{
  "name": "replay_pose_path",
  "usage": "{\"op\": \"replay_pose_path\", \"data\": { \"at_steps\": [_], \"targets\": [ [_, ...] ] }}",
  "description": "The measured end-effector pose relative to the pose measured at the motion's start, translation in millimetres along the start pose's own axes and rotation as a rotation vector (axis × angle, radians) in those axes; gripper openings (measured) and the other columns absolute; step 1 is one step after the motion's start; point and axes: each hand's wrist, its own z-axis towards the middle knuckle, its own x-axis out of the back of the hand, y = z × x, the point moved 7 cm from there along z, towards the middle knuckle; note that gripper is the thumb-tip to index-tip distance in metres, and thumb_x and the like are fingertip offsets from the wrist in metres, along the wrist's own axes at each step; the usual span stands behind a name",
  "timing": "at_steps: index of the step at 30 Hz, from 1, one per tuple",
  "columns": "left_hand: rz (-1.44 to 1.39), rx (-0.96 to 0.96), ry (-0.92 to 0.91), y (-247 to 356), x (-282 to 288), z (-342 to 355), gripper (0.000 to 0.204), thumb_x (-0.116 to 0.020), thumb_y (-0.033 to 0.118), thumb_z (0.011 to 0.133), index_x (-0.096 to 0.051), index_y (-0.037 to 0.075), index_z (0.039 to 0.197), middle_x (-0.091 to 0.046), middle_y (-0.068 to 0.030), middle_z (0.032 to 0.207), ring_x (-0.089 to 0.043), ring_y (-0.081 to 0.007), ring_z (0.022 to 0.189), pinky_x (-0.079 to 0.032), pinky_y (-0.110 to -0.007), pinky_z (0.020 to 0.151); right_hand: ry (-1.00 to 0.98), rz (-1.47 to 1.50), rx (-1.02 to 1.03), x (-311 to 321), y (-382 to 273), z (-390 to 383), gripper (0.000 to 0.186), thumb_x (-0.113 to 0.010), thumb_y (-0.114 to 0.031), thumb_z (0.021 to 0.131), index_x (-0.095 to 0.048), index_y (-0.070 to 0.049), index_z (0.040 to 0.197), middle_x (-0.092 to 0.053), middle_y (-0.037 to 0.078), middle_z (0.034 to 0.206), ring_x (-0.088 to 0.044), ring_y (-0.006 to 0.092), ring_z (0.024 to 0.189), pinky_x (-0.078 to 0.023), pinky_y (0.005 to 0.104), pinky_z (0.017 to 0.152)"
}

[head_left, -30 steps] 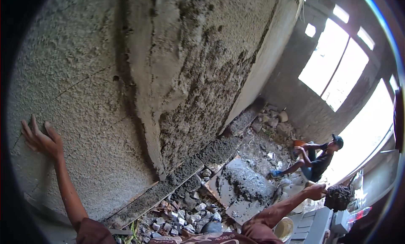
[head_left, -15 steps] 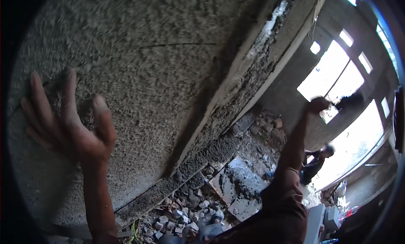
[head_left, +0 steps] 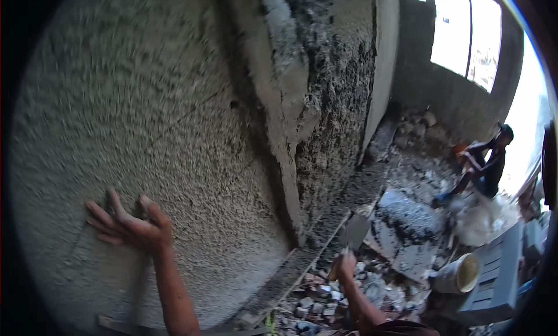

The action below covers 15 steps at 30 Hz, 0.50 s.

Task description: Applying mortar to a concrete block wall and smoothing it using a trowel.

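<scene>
My left hand (head_left: 135,224) is open, fingers spread, at the rough grey plastered wall (head_left: 145,115); whether the palm touches it I cannot tell. Lower right of it, my right hand (head_left: 345,266) grips the handle of a trowel (head_left: 356,230), whose grey blade points up and away above the rubble. Just beyond the blade, a heap of dark wet mortar (head_left: 410,214) lies on a pale board (head_left: 407,260). Between the hands, the wall ends in a rough upright corner strip (head_left: 279,132) with a patchy, dark mortar face beside it.
Broken stones (head_left: 317,304) cover the ground below my right hand. A mortar-topped ledge (head_left: 325,228) runs along the wall's foot. At right stand a whitish bucket (head_left: 447,279) and a grey slatted object (head_left: 494,269). Another person (head_left: 491,161) sits farther back, near a bright opening.
My right hand has come down from high at the right, with the trowel, to low near the rubble. My left hand appears lower against the wall, still spread. The view has turned.
</scene>
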Motion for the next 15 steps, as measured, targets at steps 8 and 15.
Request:
{"op": "replay_pose_path", "data": {
  "at_steps": [8,15],
  "targets": [
    [0.033,0.026,-0.052,-8.2,14.8,12.7,0.052,-0.044,0.041,0.091,-0.041,0.009,0.133,-0.025,-0.0193,0.144,-0.020,-0.0403,0.134,-0.013,-0.059,0.103,-0.280,0.376,-0.024,-132.6,-289.7,83.8,0.032,-0.043,-0.039,0.093,-0.045,-0.013,0.075,-0.043,0.000,0.058,-0.044,0.0138,0.048,-0.037,0.0294,0.040],
    [0.404,0.200,0.025,-66.3,29.1,33.8,0.052,-0.037,0.038,0.095,-0.036,0.006,0.136,-0.027,-0.0198,0.143,-0.024,-0.0374,0.133,-0.020,-0.054,0.103,-0.553,0.451,0.116,-271.4,-493.9,80.2,0.028,-0.038,-0.029,0.095,-0.047,-0.004,0.085,-0.046,0.005,0.061,-0.048,0.0165,0.048,-0.043,0.0319,0.042]
  ]
}}
